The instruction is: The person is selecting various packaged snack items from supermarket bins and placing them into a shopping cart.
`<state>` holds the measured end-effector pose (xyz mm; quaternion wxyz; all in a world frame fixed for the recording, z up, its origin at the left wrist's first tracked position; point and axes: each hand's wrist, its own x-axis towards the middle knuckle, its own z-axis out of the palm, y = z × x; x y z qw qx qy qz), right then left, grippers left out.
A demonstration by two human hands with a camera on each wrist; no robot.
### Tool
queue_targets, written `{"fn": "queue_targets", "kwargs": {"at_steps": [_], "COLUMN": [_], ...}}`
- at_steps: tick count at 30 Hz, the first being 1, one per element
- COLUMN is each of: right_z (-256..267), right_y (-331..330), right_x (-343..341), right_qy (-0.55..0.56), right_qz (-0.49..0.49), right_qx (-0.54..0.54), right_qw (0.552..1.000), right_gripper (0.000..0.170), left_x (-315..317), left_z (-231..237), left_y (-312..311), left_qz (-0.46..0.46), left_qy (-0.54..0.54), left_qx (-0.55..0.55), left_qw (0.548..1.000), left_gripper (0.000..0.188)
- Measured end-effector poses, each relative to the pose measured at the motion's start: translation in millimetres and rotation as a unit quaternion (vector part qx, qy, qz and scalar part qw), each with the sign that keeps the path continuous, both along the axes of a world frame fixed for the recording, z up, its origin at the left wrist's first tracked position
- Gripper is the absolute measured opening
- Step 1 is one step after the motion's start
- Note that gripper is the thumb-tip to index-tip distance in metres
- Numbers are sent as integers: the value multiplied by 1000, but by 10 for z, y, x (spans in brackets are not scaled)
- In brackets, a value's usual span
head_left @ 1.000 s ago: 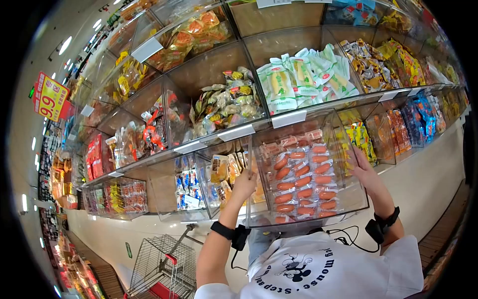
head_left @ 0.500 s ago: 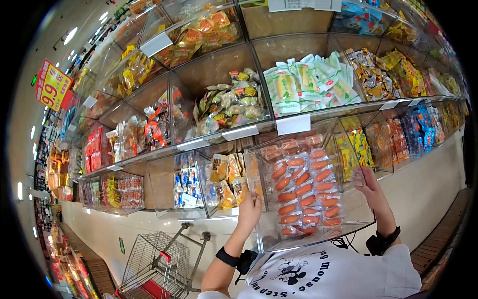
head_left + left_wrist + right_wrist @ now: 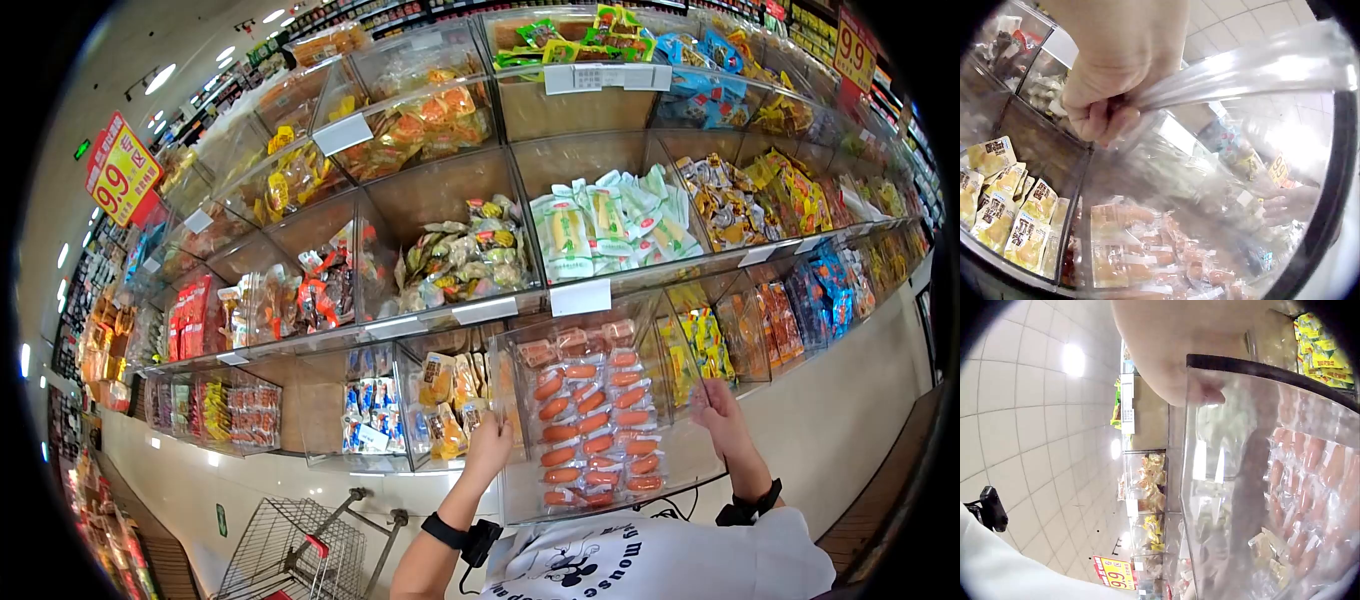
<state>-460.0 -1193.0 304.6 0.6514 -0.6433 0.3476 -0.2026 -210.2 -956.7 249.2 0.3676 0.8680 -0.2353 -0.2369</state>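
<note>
Head view: cart (image 3: 290,550) cut off at bottom, upper label (image 3: 590,79) print unreadable. Right wrist view: right hand (image 3: 1179,344) cut off at top, sausages (image 3: 1300,481) blurred through clear bin (image 3: 1216,506).

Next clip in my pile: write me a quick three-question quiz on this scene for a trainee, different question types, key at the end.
1. What does the left hand grip? A: a yellow packet; B: the wall of a clear bin; C: a price sign.
2. What food lies in that bin?
3. True or false: in the head view, the shopping cart appears left of the bin.

Key:
1. B
2. Individually wrapped sausages
3. True
</note>
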Motion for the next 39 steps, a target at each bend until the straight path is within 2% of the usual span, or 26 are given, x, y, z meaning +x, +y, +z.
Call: {"fn": "queue_targets", "kwargs": {"at_steps": [2, 5, 6, 9, 12, 15, 18, 22, 31, 34, 39], "right_z": [7, -6, -16, -124, -71, -5, -127, 4, 91, 94, 182], "right_y": [35, 97, 118, 110, 151, 202, 217, 311, 461, 575, 860], "right_x": [15, 41, 39, -8, -26, -12, -38, -29, -119, -195, -342], "right_qy": [-25, -45, -48, -50, -22, -17, -1, 23, 52, 55, 53], "right_qz": [-20, -39, -45, -52, -74, -81, -95, -113, -147, -166, -183], "right_qx": [7, -12, -24, -29, -60, -85, -91, -91, -85, -73, -77], "right_qw": [999, 998, 998, 997, 995, 993, 991, 989, 984, 982, 979], "right_gripper": [31, 31, 30, 28, 28, 29, 30, 31, 35, 34, 33], "left_x": [24, 114, 141, 241, 221, 226, 301, 356, 358, 338, 212], "left_z": [-37, -80, -61, 59, 210, 160, 70, 127, 125, 140, 221], "left_y": [7, -21, -38, -137, -210, -210, -219, -291, -295, -243, -74], "left_qz": [-2, -34, -37, -53, -64, -67, -81, -100, -128, -140, -153], "left_qy": [12, -73, -84, -25, -33, -47, -20, 3, -23, 0, -41], "left_qx": [6, -2, 26, 20, 9, 13, 13, 13, 31, 11, -24], "left_qw": [1000, 997, 995, 998, 997, 997, 996, 995, 991, 990, 987], "left_gripper": [26, 26, 26, 26, 23, 23, 23, 22, 24, 22, 23]}}
